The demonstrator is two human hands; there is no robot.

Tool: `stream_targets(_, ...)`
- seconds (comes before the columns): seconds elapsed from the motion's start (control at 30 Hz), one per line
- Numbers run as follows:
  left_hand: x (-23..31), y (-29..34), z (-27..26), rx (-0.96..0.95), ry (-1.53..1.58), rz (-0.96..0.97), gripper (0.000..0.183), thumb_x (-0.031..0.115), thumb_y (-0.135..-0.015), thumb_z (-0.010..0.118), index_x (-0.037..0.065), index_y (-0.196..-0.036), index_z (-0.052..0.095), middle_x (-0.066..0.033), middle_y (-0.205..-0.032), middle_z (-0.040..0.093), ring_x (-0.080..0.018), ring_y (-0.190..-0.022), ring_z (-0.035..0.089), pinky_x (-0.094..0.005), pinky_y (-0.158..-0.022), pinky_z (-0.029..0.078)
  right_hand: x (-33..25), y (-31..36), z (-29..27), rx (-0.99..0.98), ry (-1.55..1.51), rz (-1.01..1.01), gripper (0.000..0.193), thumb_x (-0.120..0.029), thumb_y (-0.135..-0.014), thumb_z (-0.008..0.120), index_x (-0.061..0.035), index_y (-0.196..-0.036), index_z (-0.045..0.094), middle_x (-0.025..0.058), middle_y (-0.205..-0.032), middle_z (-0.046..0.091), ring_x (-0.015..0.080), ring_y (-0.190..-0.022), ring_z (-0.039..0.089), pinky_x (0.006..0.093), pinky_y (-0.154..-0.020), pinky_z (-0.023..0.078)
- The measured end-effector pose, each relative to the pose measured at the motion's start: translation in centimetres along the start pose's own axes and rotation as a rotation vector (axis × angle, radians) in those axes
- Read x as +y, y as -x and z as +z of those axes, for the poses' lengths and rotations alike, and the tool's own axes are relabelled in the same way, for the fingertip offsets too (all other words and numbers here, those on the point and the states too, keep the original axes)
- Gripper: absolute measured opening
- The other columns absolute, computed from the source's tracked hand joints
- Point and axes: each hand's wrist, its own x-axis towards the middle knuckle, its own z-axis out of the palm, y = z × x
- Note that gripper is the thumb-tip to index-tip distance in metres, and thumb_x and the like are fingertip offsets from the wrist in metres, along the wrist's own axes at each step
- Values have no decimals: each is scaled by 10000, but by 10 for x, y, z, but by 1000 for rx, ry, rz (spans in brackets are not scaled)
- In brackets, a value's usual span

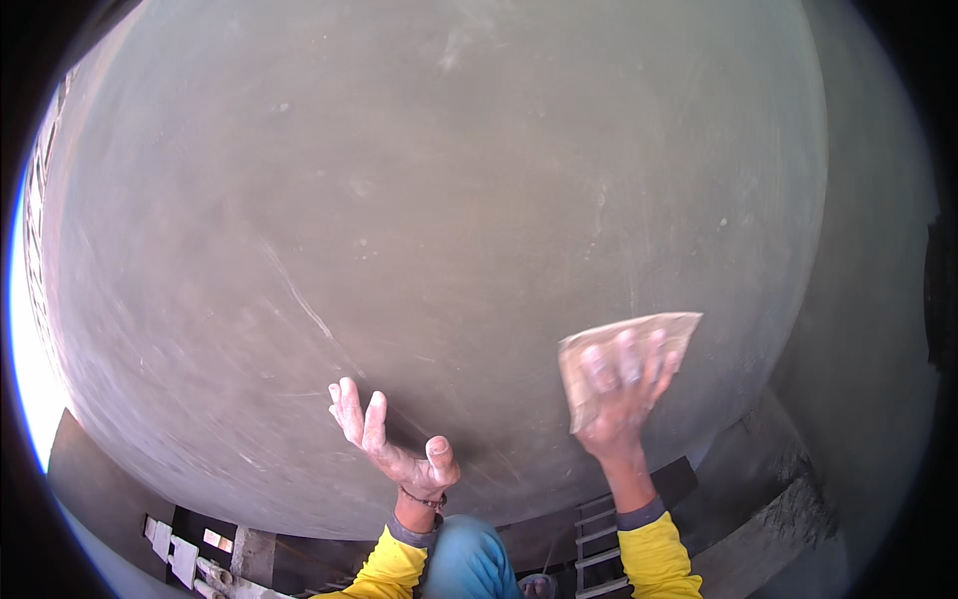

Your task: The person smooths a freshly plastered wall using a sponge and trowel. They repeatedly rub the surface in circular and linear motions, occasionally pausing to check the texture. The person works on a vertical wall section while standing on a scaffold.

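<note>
The wall (429, 220) filled most of the frame. The left hand (394, 444) lay flat on it at lower centre; the right hand (624, 394), lower right, pressed a sheet (619, 349), probably sandpaper, against it. A ladder (596, 549) stood below.

The wall (429, 220) was a broad grey plastered face, matt and mostly smooth, with faint pale streaks and trowel-like scratches across it and a few small specks. The sheet (624, 354) pressed against it under the right hand (624, 399) looked like tan abrasive paper, dull and grainy, its edges slightly curled. Both that hand and the left hand (394, 439), laid flat on the wall, were coated in pale chalky dust. The sleeves (654, 559) were yellow knitted cloth with grey cuffs, soft and matt. Below, the ladder (594, 549) looked like worn metal, dull grey. The ledge (788, 509) at the lower right was rough, crumbly concrete.
</note>
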Motion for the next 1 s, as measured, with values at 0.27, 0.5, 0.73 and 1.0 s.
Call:
stream_targets(0.27, -44, 27, -27, -52, -333, -50, 732, 555, -970, 496, 42, -1487, 430, -265, -1567, 354, -441, -1508, 243, -569, -1226, 80, -82, -135, 12, -53, 20, -344, 465, -368, -1019, 466, -424, -1480, 483, -97, -1592, 403, 277, -1522, 269, 523, -1253, 88)
stream_targets(0.5, -89, 10, -58, -12, -442, -94, 790, 600, -970, 463, 71, -1548, 366, -227, -1624, 287, -423, -1535, 187, -590, -1222, 38, 31, -69, -6, -122, 86, -712, 436, -554, -986, 496, -443, -1405, 546, -60, -1606, 388, 337, -1523, 260, 562, -1262, 80)
stream_targets(0.73, -97, 5, -68, -17, -419, -94, 824, 616, -969, 454, 66, -1569, 331, -218, -1645, 252, -416, -1546, 149, -596, -1222, 17, -167, -226, 20, 99, 103, -337, 445, -295, -1021, 494, -339, -1462, 535, -96, -1541, 488, 207, -1467, 382, 463, -1221, 218)
stream_targets(1.0, -200, -3, -158, -16, -509, -114, 783, 610, -1004, 368, 105, -1598, 295, -157, -1679, 195, -363, -1563, 115, -548, -1238, 22, -104, -80, 37, 27, 5, -526, 385, -410, -1039, 501, -378, -1417, 564, -72, -1524, 507, 290, -1450, 412, 494, -1256, 164)
